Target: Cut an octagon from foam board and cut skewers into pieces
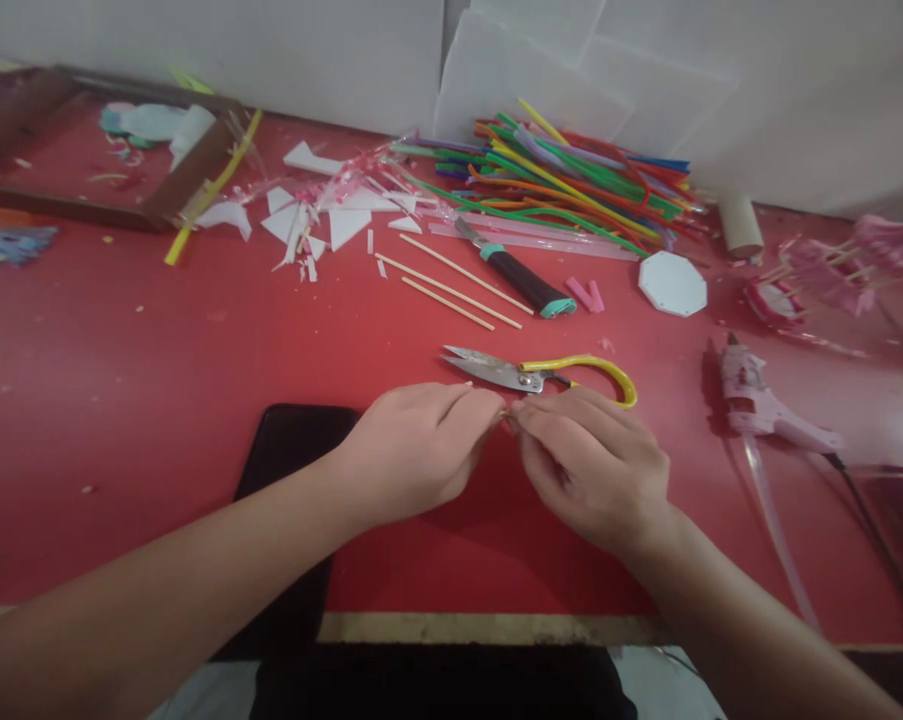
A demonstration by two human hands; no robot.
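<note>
My left hand [428,440] and my right hand [597,460] meet over the red table, fingertips pinched close together. Between them shows a bit of a thin tan piece [504,413]; the fingers hide most of it, so its kind is unclear. Just beyond my fingers lie scissors [530,380] with yellow handles, blades partly apart and pointing left. Three thin wooden sticks [451,290] rest farther back, beside a black and teal utility knife [526,280]. A black flat slab [286,500] sits partly under my left forearm.
Colourful pipe cleaners [571,180] are heaped at the back, with white scraps [346,225] to their left. On the right are a white octagon [673,283], a pink glue gun [758,395] with its cord, and a pink stick-built model [826,275]. A brown frame [68,205] stands at left.
</note>
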